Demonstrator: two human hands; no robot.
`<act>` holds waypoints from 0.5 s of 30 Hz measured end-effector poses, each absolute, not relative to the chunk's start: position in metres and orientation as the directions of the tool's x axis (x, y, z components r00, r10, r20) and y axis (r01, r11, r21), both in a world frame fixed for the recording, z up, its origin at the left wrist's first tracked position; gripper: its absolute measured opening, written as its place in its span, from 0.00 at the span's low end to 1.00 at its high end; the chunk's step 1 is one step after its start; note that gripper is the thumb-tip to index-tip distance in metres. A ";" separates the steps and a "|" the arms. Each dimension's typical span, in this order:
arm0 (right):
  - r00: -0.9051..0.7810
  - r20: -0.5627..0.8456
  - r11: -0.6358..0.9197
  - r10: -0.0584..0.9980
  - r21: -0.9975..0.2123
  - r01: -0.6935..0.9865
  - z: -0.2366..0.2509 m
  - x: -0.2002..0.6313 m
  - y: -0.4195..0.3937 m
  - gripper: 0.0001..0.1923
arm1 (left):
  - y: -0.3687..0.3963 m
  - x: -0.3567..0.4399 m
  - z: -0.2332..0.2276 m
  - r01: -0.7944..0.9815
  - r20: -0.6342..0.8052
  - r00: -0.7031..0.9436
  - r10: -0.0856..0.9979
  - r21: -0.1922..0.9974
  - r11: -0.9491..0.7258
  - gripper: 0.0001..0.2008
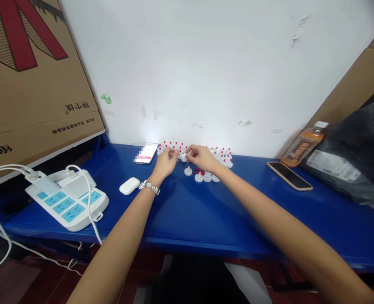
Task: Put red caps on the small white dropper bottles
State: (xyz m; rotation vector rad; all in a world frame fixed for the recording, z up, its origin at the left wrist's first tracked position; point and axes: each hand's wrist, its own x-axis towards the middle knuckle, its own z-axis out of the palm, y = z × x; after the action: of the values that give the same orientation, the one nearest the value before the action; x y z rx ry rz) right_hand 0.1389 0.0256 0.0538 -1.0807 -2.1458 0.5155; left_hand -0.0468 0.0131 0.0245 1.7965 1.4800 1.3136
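Note:
My right hand (202, 157) pinches a small translucent white nozzle cap (183, 158) between thumb and fingertips. Just left of it, my left hand (167, 162) has its thumb and fingers drawn together; whatever may be between them is too small to make out. Behind both hands, along the wall, stand several white nozzle caps with red tips (225, 157). One white cap without a red tip (188, 171) stands upright below my fingers. More plain caps (199, 177) sit beside my right wrist, with a little heap of tiny red tips (200, 170) behind them.
On the blue table (187, 215), a lit phone (147, 153) and a white earbud case (129, 185) lie left. A power strip (68, 202) with cables is farther left. At right are a dark phone (290, 175), an orange drink bottle (304, 145) and a black plastic bag (354, 147).

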 end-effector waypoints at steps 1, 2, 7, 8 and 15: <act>-0.421 0.392 0.571 0.818 -0.642 0.511 0.055 0.143 0.019 0.07 | 0.011 -0.043 0.026 0.417 0.365 0.000 0.931 0.846 -0.331 0.13; -0.412 0.396 0.565 0.821 -0.672 0.479 0.055 0.148 0.014 0.07 | 0.009 -0.039 0.027 0.349 0.358 0.047 0.933 0.869 -0.351 0.13; -0.350 0.440 0.555 0.827 -0.738 0.384 0.050 0.169 -0.007 0.11 | 0.000 -0.018 0.031 0.093 0.366 0.160 0.917 0.919 -0.383 0.17; -0.340 0.449 0.557 0.827 -0.741 0.376 0.049 0.173 -0.010 0.12 | -0.002 -0.013 0.032 0.073 0.370 0.161 0.915 0.920 -0.385 0.18; -0.382 0.375 0.485 0.845 -0.838 0.251 0.048 0.184 -0.027 0.19 | -0.012 0.006 0.036 0.039 0.414 0.165 0.895 0.904 -0.425 0.19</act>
State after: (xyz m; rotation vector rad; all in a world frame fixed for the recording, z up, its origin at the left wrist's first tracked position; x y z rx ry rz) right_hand 0.1844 -0.0274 0.0481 -0.9127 -1.8855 0.8855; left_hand 0.0059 -0.0118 0.0364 1.6483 0.9076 1.3603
